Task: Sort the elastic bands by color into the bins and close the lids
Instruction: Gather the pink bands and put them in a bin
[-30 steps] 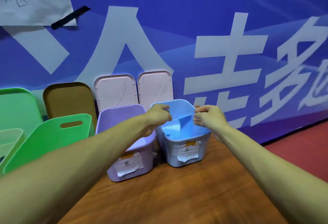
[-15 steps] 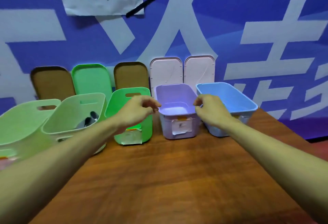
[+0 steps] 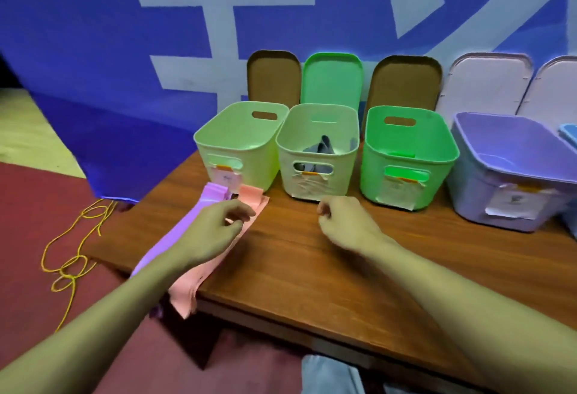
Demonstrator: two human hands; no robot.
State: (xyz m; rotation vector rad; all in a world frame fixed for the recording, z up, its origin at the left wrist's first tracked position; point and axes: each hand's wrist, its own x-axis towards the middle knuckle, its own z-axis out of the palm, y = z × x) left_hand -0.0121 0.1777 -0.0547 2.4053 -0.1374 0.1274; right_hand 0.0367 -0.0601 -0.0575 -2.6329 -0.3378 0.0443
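Over the pink bands [image 3: 215, 264] at the table's left corner, the left hand [image 3: 215, 231] has thumb and fingers narrowed, seemingly pinching the top pink band. Just beside, a purple stack [image 3: 184, 228] lies alongside, both hanging off the wooden table [image 3: 312, 268] edge. Apart to the right, the right hand [image 3: 346, 225] hovers loosely curled, holding nothing. Behind stand a pale green bin [image 3: 240, 143], a cream bin [image 3: 318, 153] with dark bands inside, a bright green bin [image 3: 409, 156] and a purple bin [image 3: 512, 175], lids [image 3: 331, 78] propped against the blue wall.
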